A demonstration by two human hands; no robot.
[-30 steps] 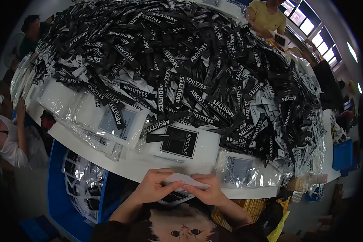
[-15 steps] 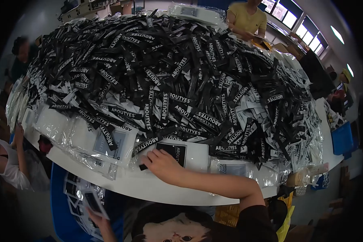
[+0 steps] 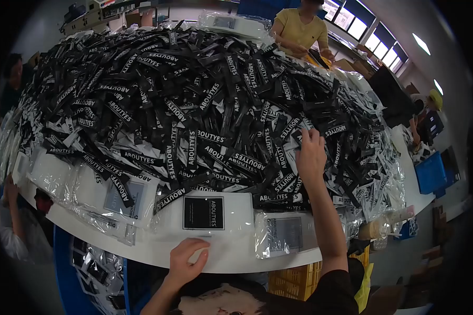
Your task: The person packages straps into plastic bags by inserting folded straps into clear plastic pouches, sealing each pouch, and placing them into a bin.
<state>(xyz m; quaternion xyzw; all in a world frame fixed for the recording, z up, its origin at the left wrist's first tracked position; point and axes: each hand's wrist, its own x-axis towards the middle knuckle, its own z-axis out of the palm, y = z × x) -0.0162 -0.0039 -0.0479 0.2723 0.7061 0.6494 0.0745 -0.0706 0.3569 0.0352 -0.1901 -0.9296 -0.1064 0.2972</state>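
My left hand (image 3: 189,261) is at the table's front edge, fingers curved and thumb apart, with nothing visible between them. Just beyond it lies a clear-wrapped white package (image 3: 236,212) with a black ABOUTYES label (image 3: 203,212). My right hand (image 3: 311,157) reaches over the right part of a big pile of black ABOUTYES strips (image 3: 210,97). Its fingers are slightly spread over the strips, and no held item shows. To the right of the labelled package sits another wrapped package (image 3: 284,234), with a grey-looking label.
More wrapped packages (image 3: 115,197) line the left front of the white table (image 3: 157,257). Below it are a blue bin (image 3: 63,262) of labelled packages and a yellow crate (image 3: 294,281). A person in yellow (image 3: 302,31) stands behind the pile; others are at both sides.
My right hand has gone from the front package to the pile at the right. The strip over that package's label is gone. My left hand has left the bin without the package it held.
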